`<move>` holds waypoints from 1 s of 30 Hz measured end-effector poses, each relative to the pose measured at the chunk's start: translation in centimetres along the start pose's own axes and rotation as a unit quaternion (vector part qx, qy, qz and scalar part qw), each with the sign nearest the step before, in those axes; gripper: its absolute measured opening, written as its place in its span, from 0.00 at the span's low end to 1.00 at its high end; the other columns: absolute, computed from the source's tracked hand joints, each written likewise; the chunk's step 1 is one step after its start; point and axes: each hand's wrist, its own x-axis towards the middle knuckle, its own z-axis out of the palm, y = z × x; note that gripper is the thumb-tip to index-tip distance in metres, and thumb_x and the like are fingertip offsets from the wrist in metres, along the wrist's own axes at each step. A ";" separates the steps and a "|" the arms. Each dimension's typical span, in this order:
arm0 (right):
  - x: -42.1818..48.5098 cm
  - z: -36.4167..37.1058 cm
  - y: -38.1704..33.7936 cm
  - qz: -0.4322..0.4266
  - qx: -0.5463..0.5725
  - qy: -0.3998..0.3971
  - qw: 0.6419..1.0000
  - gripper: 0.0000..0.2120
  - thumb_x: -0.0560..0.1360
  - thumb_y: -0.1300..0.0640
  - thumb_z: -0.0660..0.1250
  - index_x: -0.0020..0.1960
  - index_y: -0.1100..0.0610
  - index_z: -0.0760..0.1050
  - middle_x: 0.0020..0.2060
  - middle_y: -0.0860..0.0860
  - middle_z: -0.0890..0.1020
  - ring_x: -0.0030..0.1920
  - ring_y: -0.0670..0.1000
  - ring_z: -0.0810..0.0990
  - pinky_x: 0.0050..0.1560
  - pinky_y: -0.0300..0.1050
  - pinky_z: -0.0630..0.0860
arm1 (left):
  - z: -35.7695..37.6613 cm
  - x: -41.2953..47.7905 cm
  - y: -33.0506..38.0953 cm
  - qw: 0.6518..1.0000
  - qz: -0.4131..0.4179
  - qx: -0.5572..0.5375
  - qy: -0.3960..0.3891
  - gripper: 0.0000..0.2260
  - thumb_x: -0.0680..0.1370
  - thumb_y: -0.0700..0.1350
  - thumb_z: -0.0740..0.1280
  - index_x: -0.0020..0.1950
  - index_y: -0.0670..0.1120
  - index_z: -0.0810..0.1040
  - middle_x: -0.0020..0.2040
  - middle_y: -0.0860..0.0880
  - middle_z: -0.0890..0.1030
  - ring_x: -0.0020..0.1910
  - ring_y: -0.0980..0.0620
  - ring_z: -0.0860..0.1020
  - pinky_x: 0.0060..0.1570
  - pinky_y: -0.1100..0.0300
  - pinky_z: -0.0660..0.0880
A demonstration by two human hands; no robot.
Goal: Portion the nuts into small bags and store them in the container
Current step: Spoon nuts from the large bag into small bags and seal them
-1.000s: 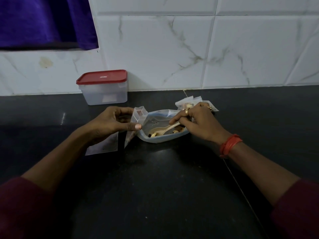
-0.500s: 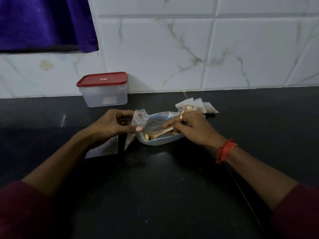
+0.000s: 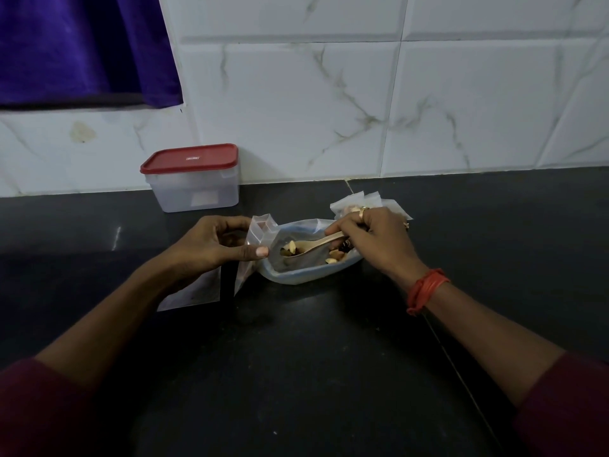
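Two hands cooperate: our left hand (image 3: 211, 249) pinches the small bag (image 3: 258, 237) open; our right hand (image 3: 375, 245) clasps the spoon (image 3: 313, 247) carrying nuts (image 3: 290, 247).

My small clear bag (image 3: 255, 239) stands pinched upright just left of the big open nut bag (image 3: 306, 272), which lies slumped on its side. Nuts (image 3: 334, 255) sit loose inside it, a few riding on my spoon (image 3: 313, 247). Filled little bags (image 3: 372, 201) lie just behind it. The red-lidded clear container (image 3: 192, 179), shut, stands behind and left.
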 end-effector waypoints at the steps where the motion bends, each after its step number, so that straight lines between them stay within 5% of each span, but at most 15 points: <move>1: 0.1 -0.1 0.1 -0.001 -0.003 0.012 1.000 0.14 0.78 0.58 0.65 0.42 0.44 0.85 0.34 0.46 0.86 0.38 0.41 0.85 0.50 0.44 0.82 | 0.1 0.0 0.1 1.000 0.005 0.005 0.001 0.37 0.54 0.66 0.80 0.58 0.51 0.81 0.57 0.55 0.85 0.58 0.58 0.82 0.49 0.68 0.78; 8: 0.6 -1.0 -0.1 -0.031 0.031 0.113 0.993 0.13 0.78 0.61 0.64 0.45 0.53 0.87 0.36 0.47 0.87 0.40 0.42 0.85 0.50 0.49 0.83 | 0.2 0.1 0.0 0.999 0.017 0.037 0.011 0.38 0.53 0.69 0.79 0.58 0.52 0.82 0.57 0.57 0.84 0.57 0.58 0.82 0.50 0.68 0.78; 13: 0.1 -0.6 -1.1 -0.059 0.049 0.115 0.990 0.13 0.80 0.62 0.63 0.47 0.52 0.86 0.38 0.44 0.86 0.40 0.40 0.84 0.43 0.38 0.81 | 0.5 0.0 0.1 0.998 0.014 0.050 0.025 0.37 0.52 0.70 0.78 0.56 0.55 0.82 0.55 0.60 0.84 0.55 0.61 0.82 0.47 0.69 0.78; 16: -0.4 0.3 -1.4 -0.102 0.027 0.101 0.989 0.13 0.80 0.64 0.63 0.51 0.52 0.85 0.35 0.40 0.84 0.31 0.40 0.80 0.32 0.33 0.74 | 0.7 -0.1 0.0 0.998 0.013 0.045 0.032 0.30 0.58 0.65 0.79 0.56 0.55 0.82 0.55 0.59 0.85 0.55 0.60 0.82 0.48 0.67 0.80; 18: -0.7 1.0 -1.5 -0.140 -0.005 0.102 0.985 0.13 0.79 0.61 0.63 0.53 0.49 0.85 0.33 0.39 0.83 0.29 0.40 0.78 0.38 0.36 0.74 | 0.8 0.0 0.0 0.998 0.006 0.044 0.042 0.24 0.62 0.57 0.78 0.57 0.54 0.82 0.55 0.57 0.85 0.56 0.58 0.82 0.53 0.62 0.80; 20: -0.9 1.4 -1.6 -0.176 -0.047 0.109 0.977 0.13 0.79 0.55 0.62 0.55 0.44 0.84 0.35 0.41 0.84 0.38 0.41 0.79 0.53 0.52 0.74 | 0.9 0.0 0.1 0.998 0.004 0.047 0.047 0.22 0.65 0.51 0.76 0.58 0.52 0.82 0.55 0.56 0.85 0.56 0.57 0.82 0.55 0.60 0.79; 22: -0.9 1.4 -1.5 -0.226 -0.099 0.109 0.963 0.13 0.78 0.54 0.64 0.58 0.44 0.82 0.37 0.38 0.83 0.45 0.40 0.79 0.62 0.55 0.67 | 0.9 -0.1 0.2 0.998 0.004 0.044 0.046 0.21 0.66 0.48 0.76 0.59 0.50 0.82 0.54 0.55 0.85 0.54 0.57 0.83 0.53 0.61 0.80; 30: -0.3 1.0 -0.5 -0.364 -0.180 0.134 0.904 0.11 0.79 0.54 0.68 0.59 0.47 0.83 0.51 0.41 0.86 0.51 0.43 0.82 0.67 0.60 0.63 | 0.8 -0.3 0.3 0.999 0.009 -0.005 0.041 0.22 0.65 0.50 0.76 0.57 0.48 0.82 0.53 0.53 0.86 0.53 0.56 0.84 0.45 0.68 0.78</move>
